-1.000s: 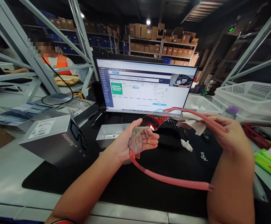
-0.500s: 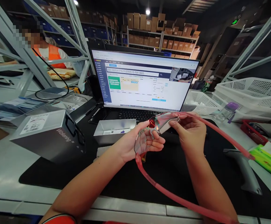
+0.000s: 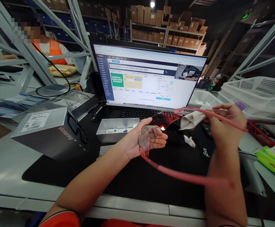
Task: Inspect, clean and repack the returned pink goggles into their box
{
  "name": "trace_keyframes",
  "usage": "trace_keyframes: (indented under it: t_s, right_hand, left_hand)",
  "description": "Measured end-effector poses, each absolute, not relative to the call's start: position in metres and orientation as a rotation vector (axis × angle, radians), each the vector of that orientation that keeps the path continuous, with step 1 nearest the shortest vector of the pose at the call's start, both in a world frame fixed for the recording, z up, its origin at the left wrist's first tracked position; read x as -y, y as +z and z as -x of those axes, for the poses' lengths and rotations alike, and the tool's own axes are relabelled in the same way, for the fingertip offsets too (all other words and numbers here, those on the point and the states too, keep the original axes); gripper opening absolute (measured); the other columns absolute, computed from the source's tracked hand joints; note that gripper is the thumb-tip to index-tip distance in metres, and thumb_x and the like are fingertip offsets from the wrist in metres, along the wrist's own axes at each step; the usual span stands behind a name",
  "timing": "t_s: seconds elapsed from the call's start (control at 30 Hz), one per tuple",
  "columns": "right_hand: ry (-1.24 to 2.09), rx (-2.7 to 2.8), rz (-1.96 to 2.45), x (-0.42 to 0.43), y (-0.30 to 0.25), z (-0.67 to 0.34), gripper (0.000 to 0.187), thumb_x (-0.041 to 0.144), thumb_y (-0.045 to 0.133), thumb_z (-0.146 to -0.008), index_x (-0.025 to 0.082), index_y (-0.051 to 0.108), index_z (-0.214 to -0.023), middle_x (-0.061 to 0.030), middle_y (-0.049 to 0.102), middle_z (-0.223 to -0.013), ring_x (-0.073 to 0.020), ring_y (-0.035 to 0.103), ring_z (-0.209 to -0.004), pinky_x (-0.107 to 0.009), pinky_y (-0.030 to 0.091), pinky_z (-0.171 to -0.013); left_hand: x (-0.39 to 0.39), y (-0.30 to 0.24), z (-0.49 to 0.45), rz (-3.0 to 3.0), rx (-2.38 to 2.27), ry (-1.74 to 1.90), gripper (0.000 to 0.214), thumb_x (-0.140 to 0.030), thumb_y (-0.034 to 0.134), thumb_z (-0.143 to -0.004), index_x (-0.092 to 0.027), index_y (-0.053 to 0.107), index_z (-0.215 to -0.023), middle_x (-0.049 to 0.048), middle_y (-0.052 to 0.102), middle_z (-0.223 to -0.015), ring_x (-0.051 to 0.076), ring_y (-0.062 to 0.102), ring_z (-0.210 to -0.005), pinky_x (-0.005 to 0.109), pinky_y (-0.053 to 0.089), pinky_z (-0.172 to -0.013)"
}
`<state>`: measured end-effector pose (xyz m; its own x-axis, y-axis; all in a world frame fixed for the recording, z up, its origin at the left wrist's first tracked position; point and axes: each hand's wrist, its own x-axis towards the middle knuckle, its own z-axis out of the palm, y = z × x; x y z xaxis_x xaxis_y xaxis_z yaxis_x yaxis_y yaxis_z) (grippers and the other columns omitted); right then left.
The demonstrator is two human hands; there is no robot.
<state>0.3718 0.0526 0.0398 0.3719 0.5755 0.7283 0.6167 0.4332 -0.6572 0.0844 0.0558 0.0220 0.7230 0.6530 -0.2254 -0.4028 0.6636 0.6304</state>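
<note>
A pair of glasses (image 3: 172, 116) with translucent pink arms and clear, reflecting lenses is held in front of the laptop. My left hand (image 3: 134, 143) grips it at the near lens and nose bridge, thumb above and curled fingers beneath. One arm of the glasses sweeps right across my right forearm, and the other passes in front of my right hand (image 3: 228, 124). Between the fingers of that right hand is a folded off-white cloth (image 3: 192, 120), just right of the far lens and apart from it. A crumpled white tissue (image 3: 189, 141) lies on the black mat below the cloth.
An open laptop (image 3: 149, 75) stands behind an open grey box tray (image 3: 116, 134). A grey glasses box (image 3: 47, 135) sits left. To the right are a handheld scanner (image 3: 253, 175), a green tissue pack (image 3: 273, 160) and white baskets (image 3: 258, 91). A co-worker is at far left.
My right hand has moved right, away from the lens, carrying the cloth with it. The crumpled tissue now shows on the mat. My left hand keeps hold of the glasses.
</note>
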Motion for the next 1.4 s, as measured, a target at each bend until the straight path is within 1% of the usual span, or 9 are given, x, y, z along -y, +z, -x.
trace_keyframes:
  t_s: [0.13, 0.23, 0.3, 0.47, 0.67, 0.83, 1.07, 1.3, 1.4]
  right_hand:
    - [0.066, 1.281, 1.733, -0.07, 0.033, -0.438, 0.015, 0.028, 0.075, -0.077, 0.021, 0.064, -0.085, -0.0055, 0.072, -0.068, -0.0202, 0.068, -0.057, -0.029, 0.049, -0.053]
    - [0.086, 1.384, 2.163, -0.074, 0.028, -0.451, 0.018, 0.015, 0.08, -0.063, 0.018, 0.068, -0.076, -0.0102, 0.072, -0.071, -0.0298, 0.071, -0.072, -0.038, 0.053, -0.068]
    - [0.123, 1.532, 2.216, -0.067, 0.033, -0.44, 0.024, 0.019, 0.081, -0.065, 0.017, 0.073, -0.087, -0.0128, 0.075, -0.084, -0.033, 0.072, -0.084, -0.042, 0.054, -0.076]
    - [0.037, 1.71, 1.434, -0.015, 0.057, -0.379, 0.051, 0.034, 0.072, -0.085, 0.029, 0.062, -0.135, -0.0059, 0.073, -0.12, -0.0218, 0.073, -0.085, -0.037, 0.059, -0.073]
    - [-0.287, 1.834, 1.01, 0.026, 0.067, -0.309, 0.042, 0.01, 0.072, -0.086, 0.034, 0.073, -0.12, -0.001, 0.075, -0.114, -0.0194, 0.072, -0.098, -0.035, 0.06, -0.088]
    - [-0.524, 1.705, 0.87, 0.019, 0.05, -0.291, 0.057, -0.003, 0.069, -0.082, 0.034, 0.071, -0.126, -0.0019, 0.075, -0.115, -0.0218, 0.073, -0.1, -0.038, 0.059, -0.093]
    - [-0.766, 1.968, 0.93, 0.001, 0.029, -0.273, 0.069, 0.004, 0.061, -0.091, 0.031, 0.047, -0.153, -0.0099, 0.068, -0.133, -0.0266, 0.069, -0.115, -0.04, 0.058, -0.096]
    - [-0.672, 1.463, 1.07, 0.028, 0.057, -0.303, 0.046, 0.01, 0.071, -0.085, 0.036, 0.074, -0.122, -0.0029, 0.077, -0.107, -0.0302, 0.074, -0.094, -0.05, 0.061, -0.087]
    - [-0.906, 1.514, 1.086, 0.037, 0.053, -0.292, 0.06, 0.01, 0.075, -0.081, 0.033, 0.066, -0.136, -0.0058, 0.075, -0.118, -0.0324, 0.073, -0.101, -0.048, 0.06, -0.093]
  left_hand:
    - [-0.058, 0.018, -0.083, -0.695, -0.348, 0.572, 0.054, -0.053, 0.048, -0.098, -0.009, 0.072, -0.077, 0.0134, 0.077, -0.08, 0.02, 0.074, -0.071, 0.03, 0.06, -0.078]
    - [-0.059, 0.015, -0.083, -0.751, -0.327, 0.558, 0.052, -0.054, 0.053, -0.095, -0.009, 0.073, -0.078, 0.0131, 0.077, -0.082, 0.021, 0.075, -0.075, 0.03, 0.059, -0.079]
    - [-0.06, 0.013, -0.083, -0.761, -0.326, 0.566, 0.05, -0.054, 0.054, -0.094, -0.01, 0.073, -0.078, 0.0127, 0.077, -0.082, 0.02, 0.075, -0.075, 0.029, 0.059, -0.079]
    - [-0.064, 0.014, -0.081, -0.765, -0.366, 0.561, 0.05, -0.053, 0.055, -0.093, -0.009, 0.072, -0.076, 0.0127, 0.076, -0.079, 0.019, 0.073, -0.068, 0.028, 0.06, -0.075]
    - [-0.063, 0.017, -0.081, -0.722, -0.44, 0.532, 0.049, -0.048, 0.051, -0.097, -0.01, 0.071, -0.074, 0.0139, 0.076, -0.077, 0.018, 0.073, -0.065, 0.027, 0.061, -0.069]
    - [-0.062, 0.018, -0.079, -0.713, -0.419, 0.545, 0.049, -0.047, 0.049, -0.097, -0.01, 0.072, -0.074, 0.0142, 0.076, -0.078, 0.018, 0.073, -0.065, 0.026, 0.062, -0.067]
    - [-0.059, 0.022, -0.082, -0.584, -0.488, 0.613, 0.045, -0.046, 0.054, -0.097, -0.01, 0.07, -0.075, 0.0146, 0.076, -0.078, 0.02, 0.073, -0.066, 0.029, 0.062, -0.066]
    - [-0.066, 0.026, -0.084, -0.504, -0.581, 1.109, 0.041, -0.041, 0.056, -0.099, -0.011, 0.067, -0.073, 0.0118, 0.077, -0.085, 0.017, 0.074, -0.074, 0.028, 0.061, -0.078]
    - [-0.073, 0.018, -0.086, -0.475, -0.554, 1.247, 0.034, -0.04, 0.065, -0.095, -0.011, 0.068, -0.077, 0.0119, 0.077, -0.09, 0.017, 0.075, -0.081, 0.029, 0.059, -0.085]
